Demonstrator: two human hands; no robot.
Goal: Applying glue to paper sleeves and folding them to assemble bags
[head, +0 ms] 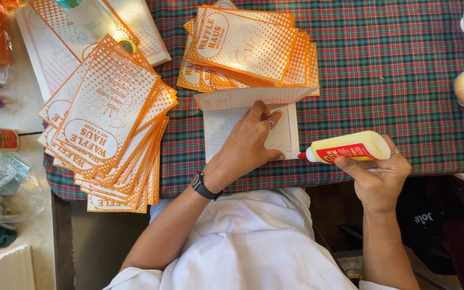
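A fanned stack of orange printed bags (108, 115) lies left on the desk (382, 70). The left hand (248, 142) presses flat, fingers spread, on the white folded sheet (285, 134); hold it firmly. The right hand (377, 172) grips the glue bottle (347, 146), nozzle at the sheet's edge; squeeze gently.

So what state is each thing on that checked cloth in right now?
Paper bag: flat, top flap folded open, pressed down by the left hand.
Glue bottle: on its side in the right hand, red tip at the bag's edge.
Left stack of printed bags: fanned, untidy.
Top stack of printed bags: fanned, flat.
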